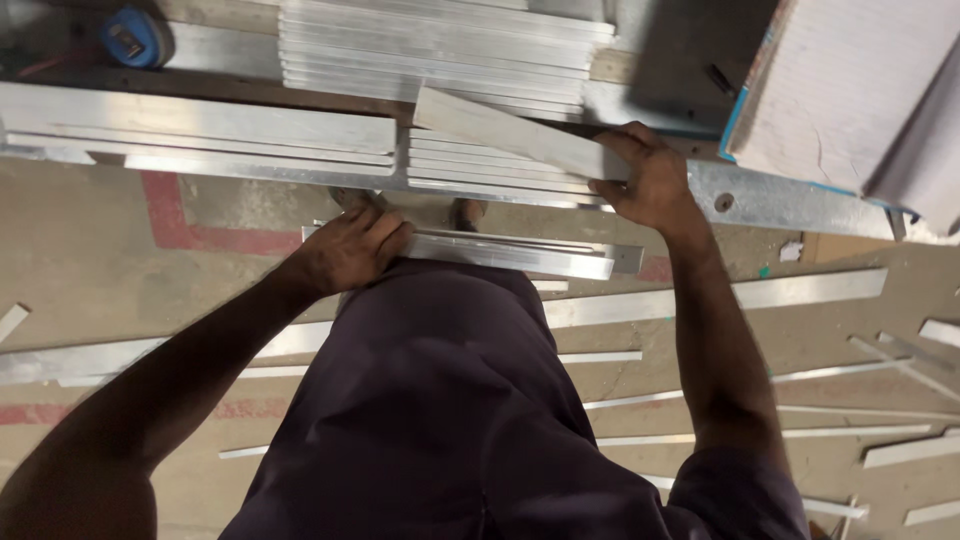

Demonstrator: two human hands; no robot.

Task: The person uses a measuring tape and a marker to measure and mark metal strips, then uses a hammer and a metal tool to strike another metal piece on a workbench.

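While the left hand [352, 250] curled shut around one end of a bundle of strips [510, 255] held against the waist, the right hand [650, 180] gripped the near end of a single strip [505, 130] lying tilted across a stack [500, 170] at the bench's front edge. The bundle ran level from side to side, its long axis parallel to that edge, with its free end pointing toward the right arm. The single strip lay at a slant: its far end rested higher up the bench toward the left, over the stack, and its near end sat under the right thumb and fingers, which were pinched on it. The right hand was plainly the nearer of the two to this strip; the left hand was well apart from it, below the bench edge and busy with the bundle. More flat metal lengths lay in a second stack [440, 45] farther back on the bench, and long bars [200, 130] ran along its left side. A blue tape measure [135, 38] sat at the bench's far left corner, and a white board with a blue edge [850, 90] leaned at the far right. Offcuts [760, 292] were scattered over the concrete floor [90, 260] beneath, some beside red painted lines [175, 225]. The person wore a dark shirt [440, 400].
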